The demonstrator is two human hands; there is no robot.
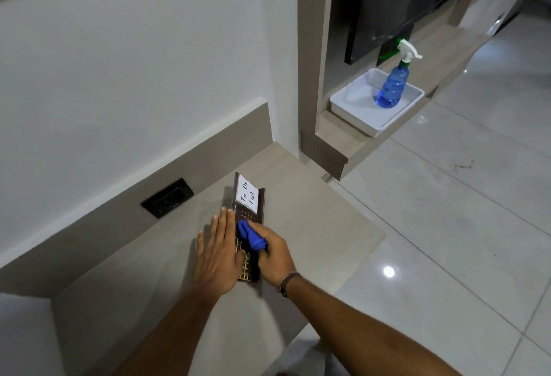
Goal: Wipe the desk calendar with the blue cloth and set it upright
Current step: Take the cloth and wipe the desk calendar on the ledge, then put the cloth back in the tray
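Observation:
The dark brown desk calendar [249, 205] lies flat on the beige desk [313, 226], its white "To Do List" card at the far end and gold rings at the near end. My left hand [216, 252] presses flat on the calendar's left side, fingers spread. My right hand [272, 256] is shut on the bunched blue cloth [250, 234], which rests on the calendar's middle. Both hands hide much of the calendar's near half.
A black wall socket [167, 197] sits in the desk's back panel to the left. On a lower shelf at the back right, a white tray [351, 108] holds a blue spray bottle [393, 83]. Glossy floor tiles [447, 226] lie to the right of the desk edge.

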